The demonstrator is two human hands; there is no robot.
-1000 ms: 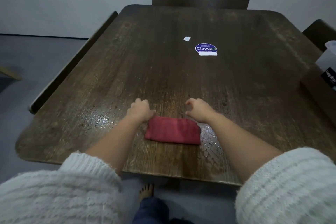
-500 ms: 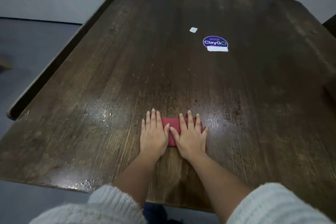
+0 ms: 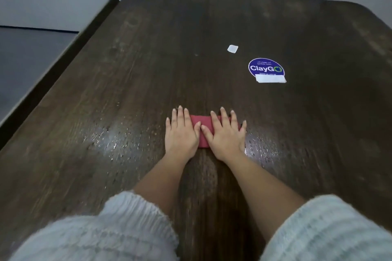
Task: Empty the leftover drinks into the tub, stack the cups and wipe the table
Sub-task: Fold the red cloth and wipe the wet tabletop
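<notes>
A bench back (image 3: 53, 65) ran along the left edge of the dark wooden table (image 3: 127, 82). Wet patches (image 3: 110, 140) glistened left of the left hand (image 3: 182, 135), which lay flat, fingers straight, gripping nothing, pressing the folded red cloth (image 3: 202, 131). The right hand (image 3: 226, 135) pressed the cloth likewise, flat and ungripping. Farther right sat a white square (image 3: 232, 48) and a blue ClayGo sticker (image 3: 266, 68).

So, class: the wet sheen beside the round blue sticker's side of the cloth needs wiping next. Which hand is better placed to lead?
Probably the right hand: it presses the red cloth nearest the wet patch; the left hand lies farther.
</notes>
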